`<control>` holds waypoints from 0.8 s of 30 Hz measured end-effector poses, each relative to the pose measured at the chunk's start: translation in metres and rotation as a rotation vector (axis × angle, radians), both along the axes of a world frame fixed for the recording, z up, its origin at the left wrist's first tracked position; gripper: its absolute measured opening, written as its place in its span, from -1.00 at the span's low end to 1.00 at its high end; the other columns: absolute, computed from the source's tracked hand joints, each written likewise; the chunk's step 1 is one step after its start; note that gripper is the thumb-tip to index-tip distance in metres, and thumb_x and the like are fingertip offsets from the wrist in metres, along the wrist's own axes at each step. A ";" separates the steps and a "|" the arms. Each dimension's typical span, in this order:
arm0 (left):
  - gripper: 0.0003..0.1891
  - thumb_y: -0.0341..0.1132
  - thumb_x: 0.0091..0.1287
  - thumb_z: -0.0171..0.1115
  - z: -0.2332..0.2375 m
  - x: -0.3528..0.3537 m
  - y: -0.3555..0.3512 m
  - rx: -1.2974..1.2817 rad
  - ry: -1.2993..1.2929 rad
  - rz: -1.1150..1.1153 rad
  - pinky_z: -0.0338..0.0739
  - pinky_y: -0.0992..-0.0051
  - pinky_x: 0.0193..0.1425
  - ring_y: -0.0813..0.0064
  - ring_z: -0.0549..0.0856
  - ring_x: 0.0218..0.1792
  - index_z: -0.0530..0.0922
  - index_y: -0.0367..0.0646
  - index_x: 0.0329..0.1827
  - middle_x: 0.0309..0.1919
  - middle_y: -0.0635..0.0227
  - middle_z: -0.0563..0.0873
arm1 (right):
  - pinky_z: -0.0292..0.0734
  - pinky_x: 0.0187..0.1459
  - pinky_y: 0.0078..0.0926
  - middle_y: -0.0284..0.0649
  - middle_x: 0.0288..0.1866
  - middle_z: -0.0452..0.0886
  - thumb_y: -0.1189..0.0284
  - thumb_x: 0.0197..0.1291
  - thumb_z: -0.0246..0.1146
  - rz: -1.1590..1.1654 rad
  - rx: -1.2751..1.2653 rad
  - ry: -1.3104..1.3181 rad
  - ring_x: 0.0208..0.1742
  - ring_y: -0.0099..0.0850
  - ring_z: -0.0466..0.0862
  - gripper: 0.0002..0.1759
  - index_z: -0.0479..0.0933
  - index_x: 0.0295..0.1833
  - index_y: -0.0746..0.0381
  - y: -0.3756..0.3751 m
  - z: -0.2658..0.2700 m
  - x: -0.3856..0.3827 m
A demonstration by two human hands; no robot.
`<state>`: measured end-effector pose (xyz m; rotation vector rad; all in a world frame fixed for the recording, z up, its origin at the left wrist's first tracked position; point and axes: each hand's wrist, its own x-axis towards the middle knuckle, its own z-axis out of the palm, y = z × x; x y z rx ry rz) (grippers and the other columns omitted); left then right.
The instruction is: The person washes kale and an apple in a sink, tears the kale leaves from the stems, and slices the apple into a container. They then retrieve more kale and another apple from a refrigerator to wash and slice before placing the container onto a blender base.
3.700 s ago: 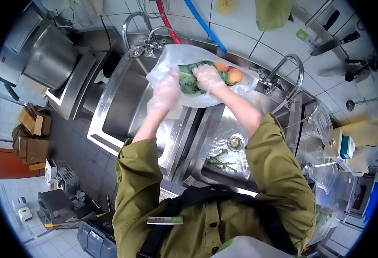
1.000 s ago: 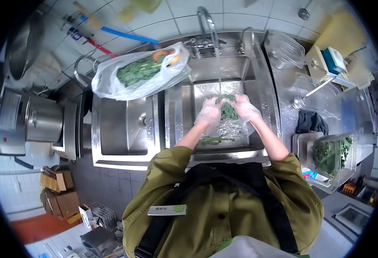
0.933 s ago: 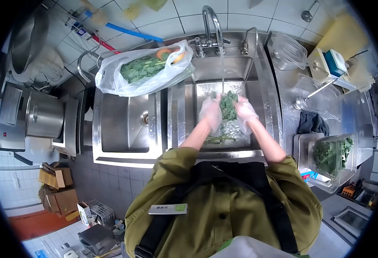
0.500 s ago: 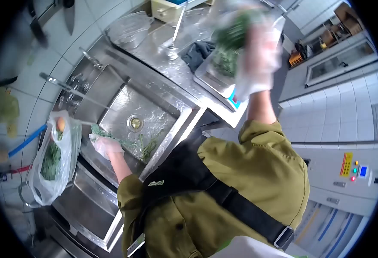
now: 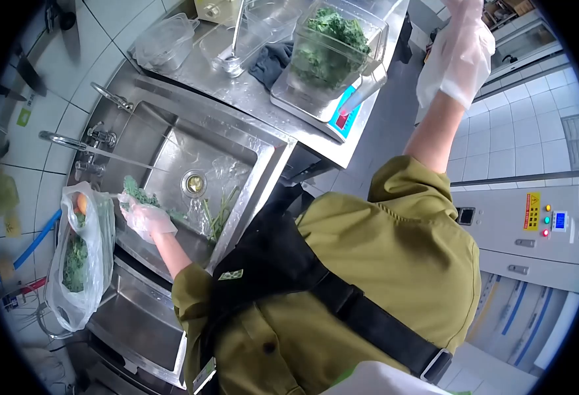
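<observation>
My left hand (image 5: 146, 219), in a clear plastic glove, is closed on a kale leaf (image 5: 135, 189) over the near-left side of the sink. Thin green stalks (image 5: 220, 214) lie in the basin near its right side. My right hand (image 5: 464, 49), also gloved, is raised at the upper right, beyond the counter, and its fingers are cut off by the frame's top edge. Left of it, a clear plastic container (image 5: 342, 79) holds kale (image 5: 332, 39) and stands on a digital scale (image 5: 302, 108).
Water runs from a tap (image 5: 65, 140) into the sink (image 5: 177, 155). A plastic bag (image 5: 102, 263) of greens hangs at the left, beside a second basin (image 5: 148, 322). On the counter are clear tubs (image 5: 164, 46), a ladle (image 5: 233, 62) and a dark cloth (image 5: 271, 60).
My right hand has moved up and right, away from the scale, so the container of kale is now in plain sight. My left hand stays over the sink with the leaf.
</observation>
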<state>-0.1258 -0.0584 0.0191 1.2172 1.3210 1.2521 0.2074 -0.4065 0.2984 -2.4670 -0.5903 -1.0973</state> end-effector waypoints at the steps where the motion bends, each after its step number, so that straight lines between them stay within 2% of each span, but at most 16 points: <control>1: -0.66 -0.20 0.34 0.09 0.004 0.002 -0.003 -0.004 -0.083 -0.015 0.48 0.50 -0.26 0.49 0.55 -0.34 0.43 -0.16 0.11 -0.23 0.34 0.58 | 0.48 -0.21 -0.37 -0.16 -0.30 0.59 0.26 0.27 0.01 0.023 0.030 -0.064 -0.25 -0.24 0.60 -0.70 0.51 -0.11 0.22 0.007 0.001 -0.010; 4: -0.69 -0.22 0.36 0.05 0.011 0.000 -0.002 -0.075 -0.344 -0.097 0.47 0.50 -0.18 0.47 0.55 -0.32 0.45 -0.18 0.07 -0.25 0.33 0.58 | 0.47 -0.13 -0.30 -0.07 -0.23 0.59 0.24 0.25 0.04 0.533 0.111 -0.066 -0.16 -0.15 0.58 -0.67 0.52 -0.07 0.24 0.062 -0.021 -0.051; 7: -0.73 -0.22 0.38 0.00 0.017 -0.012 -0.001 -0.177 -0.601 -0.211 0.45 0.49 -0.12 0.45 0.54 -0.32 0.46 -0.18 0.02 -0.29 0.33 0.57 | 0.46 -0.04 -0.23 0.03 -0.16 0.59 0.22 0.22 0.06 1.121 -0.008 0.363 -0.06 -0.07 0.57 -0.63 0.52 -0.03 0.26 0.142 -0.070 -0.109; 9: -0.77 -0.22 0.38 -0.04 0.031 -0.020 -0.001 -0.236 -0.752 -0.278 0.46 0.42 -0.08 0.46 0.52 -0.35 0.49 -0.15 -0.10 -0.38 0.37 0.55 | 0.45 0.02 -0.19 0.09 -0.11 0.59 0.21 0.21 0.08 1.280 -0.251 0.700 0.00 -0.02 0.56 -0.60 0.52 0.00 0.27 0.180 -0.113 -0.159; 10: -0.79 -0.23 0.38 -0.05 0.027 -0.029 0.002 -0.322 -0.867 -0.358 0.46 0.40 -0.07 0.46 0.52 -0.34 0.49 -0.14 -0.13 -0.39 0.38 0.55 | 0.42 0.06 -0.19 0.07 -0.09 0.59 0.16 0.23 0.07 1.304 -0.058 0.606 0.03 0.00 0.54 -0.55 0.49 0.06 0.29 0.184 -0.147 -0.184; 11: -0.80 -0.24 0.38 -0.05 0.018 -0.043 0.006 -0.397 -0.984 -0.427 0.47 0.38 -0.06 0.46 0.53 -0.33 0.49 -0.14 -0.15 -0.40 0.38 0.55 | 0.38 0.09 -0.17 0.07 -0.09 0.60 0.12 0.25 0.05 1.375 -0.231 0.668 0.09 0.01 0.50 -0.52 0.46 0.04 0.33 0.191 -0.165 -0.190; 12: -0.82 -0.26 0.37 -0.06 0.017 -0.057 0.009 -0.439 -1.039 -0.405 0.47 0.37 -0.04 0.46 0.53 -0.32 0.48 -0.14 -0.19 -0.40 0.38 0.55 | 0.43 -0.09 -0.29 -0.10 -0.25 0.58 0.12 0.26 0.09 1.428 -0.023 0.493 -0.15 -0.17 0.53 -0.49 0.46 0.08 0.34 0.195 -0.208 -0.202; 14: -0.85 -0.29 0.36 -0.05 0.007 -0.089 0.016 -0.487 -1.187 -0.403 0.47 0.35 -0.01 0.46 0.55 -0.30 0.47 -0.12 -0.24 -0.39 0.37 0.56 | 0.50 -0.20 -0.21 -0.08 -0.30 0.59 0.18 0.25 0.11 1.561 -0.348 0.723 -0.27 -0.12 0.59 -0.65 0.48 0.03 0.15 0.226 -0.215 -0.214; 15: -0.85 -0.28 0.36 -0.02 0.027 -0.096 0.004 -0.404 -1.239 -0.370 0.47 0.35 0.00 0.45 0.56 -0.28 0.48 -0.12 -0.20 -0.37 0.36 0.57 | 0.54 -0.26 -0.17 -0.08 -0.33 0.60 0.21 0.24 0.12 1.598 -0.518 0.837 -0.33 -0.10 0.61 -0.72 0.49 0.00 0.06 0.239 -0.217 -0.221; 16: -0.83 -0.28 0.35 0.00 0.048 -0.101 -0.008 -0.261 -1.098 -0.315 0.46 0.37 0.00 0.44 0.58 -0.25 0.49 -0.13 -0.15 -0.35 0.36 0.58 | 0.54 -0.29 -0.17 -0.07 -0.31 0.61 0.24 0.24 0.12 1.590 -0.477 0.951 -0.30 -0.09 0.63 -0.73 0.50 0.00 0.09 0.244 -0.195 -0.232; 17: -0.82 -0.26 0.37 -0.02 0.059 -0.107 -0.010 -0.186 -1.110 -0.272 0.46 0.38 -0.01 0.43 0.58 -0.22 0.48 -0.13 -0.11 -0.31 0.37 0.58 | 0.50 -0.38 -0.26 -0.13 -0.36 0.62 0.32 0.26 0.12 1.724 -0.319 0.934 -0.39 -0.24 0.63 -0.70 0.48 0.07 0.15 0.261 -0.207 -0.238; 18: -0.80 -0.25 0.40 -0.04 0.069 -0.113 -0.012 -0.111 -1.120 -0.230 0.46 0.39 -0.01 0.42 0.58 -0.19 0.47 -0.13 -0.07 -0.27 0.37 0.57 | 0.50 -0.38 -0.31 -0.13 -0.38 0.61 0.33 0.26 0.11 1.685 -0.356 1.100 -0.40 -0.29 0.62 -0.69 0.49 0.08 0.16 0.270 -0.190 -0.248; 20: -0.78 -0.26 0.40 -0.03 0.091 -0.132 -0.018 -0.059 -1.102 -0.083 0.45 0.38 0.07 0.42 0.57 -0.14 0.43 -0.12 0.01 -0.21 0.35 0.57 | 0.50 -0.22 -0.34 -0.14 -0.32 0.61 0.34 0.24 0.15 1.761 -0.387 1.146 -0.30 -0.36 0.62 -0.65 0.48 0.12 0.23 0.287 -0.187 -0.268; 22: -0.74 -0.30 0.39 0.02 0.106 -0.145 -0.021 -0.030 -0.964 0.207 0.45 0.36 0.08 0.41 0.58 -0.10 0.40 -0.17 0.07 -0.13 0.31 0.59 | 0.51 -0.11 -0.34 -0.07 -0.17 0.62 0.34 0.17 0.22 1.777 -0.708 1.033 -0.20 -0.29 0.63 -0.55 0.43 0.15 0.28 0.306 -0.169 -0.295; 23: -0.68 -0.35 0.35 0.04 0.079 -0.162 -0.016 0.219 -0.225 0.143 0.44 0.33 0.10 0.35 0.59 -0.09 0.36 -0.22 0.14 -0.08 0.26 0.59 | 0.51 -0.09 -0.34 -0.03 -0.11 0.60 0.33 0.12 0.26 1.903 -0.441 0.871 -0.18 -0.24 0.63 -0.50 0.41 0.17 0.28 0.316 -0.170 -0.307; 24: -0.60 -0.41 0.31 0.04 0.085 -0.158 -0.022 0.286 0.399 0.079 0.42 0.31 0.14 0.25 0.59 -0.04 0.32 -0.22 0.22 -0.01 0.17 0.57 | 0.51 -0.07 -0.35 0.01 -0.05 0.58 0.32 0.08 0.30 1.992 -0.147 0.716 -0.15 -0.19 0.63 -0.44 0.38 0.20 0.28 0.327 -0.180 -0.308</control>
